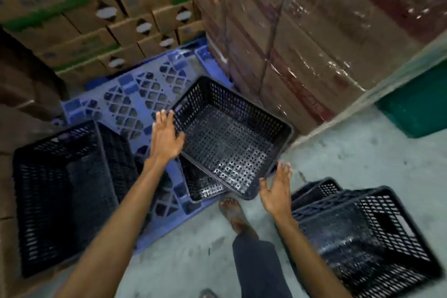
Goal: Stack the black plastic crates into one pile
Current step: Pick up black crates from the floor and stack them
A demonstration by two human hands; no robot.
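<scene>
A black perforated crate (232, 138) lies tilted in the middle, resting skewed on another black crate (200, 186) whose corner shows beneath it. My left hand (167, 135) is spread open at the top crate's left rim. My right hand (278, 189) is open, fingers apart, just off its near right corner. A tall pile of black crates (63, 191) stands at the left on the blue pallet (135, 104). More black crates (367, 237) lie nested on the floor at the right.
Stacked cardboard boxes (101, 19) fill the back left, and a shrink-wrapped pallet load (314, 43) rises at the back right. A green bin (416, 106) sits at the far right. My sandalled foot (234, 213) stands on the concrete floor (350, 152) below the middle crates.
</scene>
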